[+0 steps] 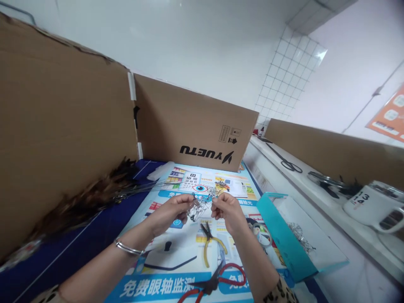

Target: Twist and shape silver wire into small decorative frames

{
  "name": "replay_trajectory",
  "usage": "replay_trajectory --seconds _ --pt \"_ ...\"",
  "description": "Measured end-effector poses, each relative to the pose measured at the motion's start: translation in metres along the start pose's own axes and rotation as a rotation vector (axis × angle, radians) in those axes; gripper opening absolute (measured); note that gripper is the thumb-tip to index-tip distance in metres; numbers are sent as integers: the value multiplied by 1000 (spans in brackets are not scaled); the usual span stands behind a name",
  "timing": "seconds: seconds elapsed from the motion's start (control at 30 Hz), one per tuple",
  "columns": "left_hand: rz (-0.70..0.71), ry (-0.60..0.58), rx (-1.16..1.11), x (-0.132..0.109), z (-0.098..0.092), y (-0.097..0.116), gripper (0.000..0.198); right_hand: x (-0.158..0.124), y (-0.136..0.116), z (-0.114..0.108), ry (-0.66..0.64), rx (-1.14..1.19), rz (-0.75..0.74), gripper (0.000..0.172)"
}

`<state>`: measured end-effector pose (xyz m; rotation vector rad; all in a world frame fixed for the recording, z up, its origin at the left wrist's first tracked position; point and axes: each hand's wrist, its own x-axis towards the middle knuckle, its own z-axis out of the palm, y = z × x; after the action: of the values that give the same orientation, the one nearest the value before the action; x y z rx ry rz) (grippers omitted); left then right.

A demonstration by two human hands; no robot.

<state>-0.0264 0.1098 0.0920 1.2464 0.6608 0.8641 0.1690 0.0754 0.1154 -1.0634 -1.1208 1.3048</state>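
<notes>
My left hand [173, 211] and my right hand [227, 209] are raised above a printed poster [176, 256] on the table. Both hands have their fingers pinched on a small tangle of shiny silver wire or chain [200, 207] stretched between them. My left wrist wears a silver bangle [127, 248]. Below the hands lie yellow-handled pliers [208, 243] and red-handled scissors [211, 284].
Cardboard panels [63, 126] wall the desk at left and back. Brown feathers [91, 198] lie at left. A teal box lid [284, 235] with silver bits sits right. On the white ledge are black scissors [288, 163] and a white mug [369, 206].
</notes>
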Motion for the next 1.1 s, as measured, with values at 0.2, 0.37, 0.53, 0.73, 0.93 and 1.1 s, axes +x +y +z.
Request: replay_trajectory --seconds 0.2,0.37,0.53,0.73,0.93,1.1 --pt "-106 -76 -72 20 -3 -12 17 10 -2 -9 20 -27 14 33" --pt "-129 -133 -183 23 -10 -21 20 21 8 -15 48 -44 41 33" --pt "-144 -229 -321 25 -19 -23 17 26 18 -19 61 -40 13 31" --pt "-97 -227 -244 22 -21 -25 12 27 27 -21 59 -13 -9 29" --pt "-73 -240 -166 16 -17 -20 23 30 34 -22 69 -1 -8 28" --pt "-97 -184 -57 17 -12 -20 15 30 37 -22 68 -8 -4 28"
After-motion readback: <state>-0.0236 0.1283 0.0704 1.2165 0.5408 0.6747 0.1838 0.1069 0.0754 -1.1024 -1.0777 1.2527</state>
